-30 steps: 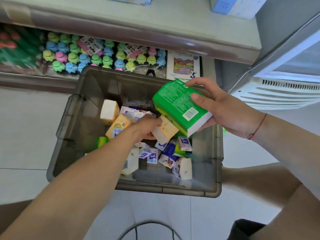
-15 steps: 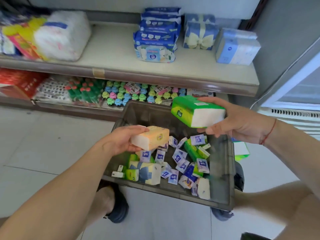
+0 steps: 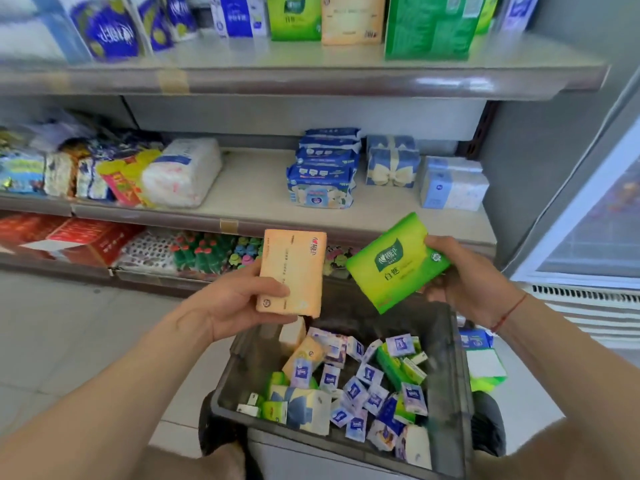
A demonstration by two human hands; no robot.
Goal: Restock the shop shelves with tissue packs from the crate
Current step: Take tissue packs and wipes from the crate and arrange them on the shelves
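My left hand (image 3: 239, 299) grips an orange tissue pack (image 3: 294, 268) upright above the crate, thumb across its lower front. My right hand (image 3: 464, 275) holds a green tissue pack (image 3: 394, 263) by its right end, tilted, face toward me. Below both hands the grey crate (image 3: 453, 375) sits on the floor, holding several small blue, purple and green tissue packs (image 3: 363, 386). The middle shelf (image 3: 256, 188) lies just beyond the hands. On the top shelf (image 3: 304, 60) stand matching green and orange packs.
The middle shelf carries stacked blue wipes packs (image 3: 323, 168), ribboned blue packs (image 3: 393, 162) and a pale blue pack (image 3: 453, 183), with a white bag (image 3: 183, 173) at left. A fridge door (image 3: 595, 209) stands at right. Green packs (image 3: 483, 362) lie on the floor beside the crate.
Both hands have lifted their packs out of the crate and up toward the shelves. The view has tilted upward, bringing the middle and top shelves into sight.
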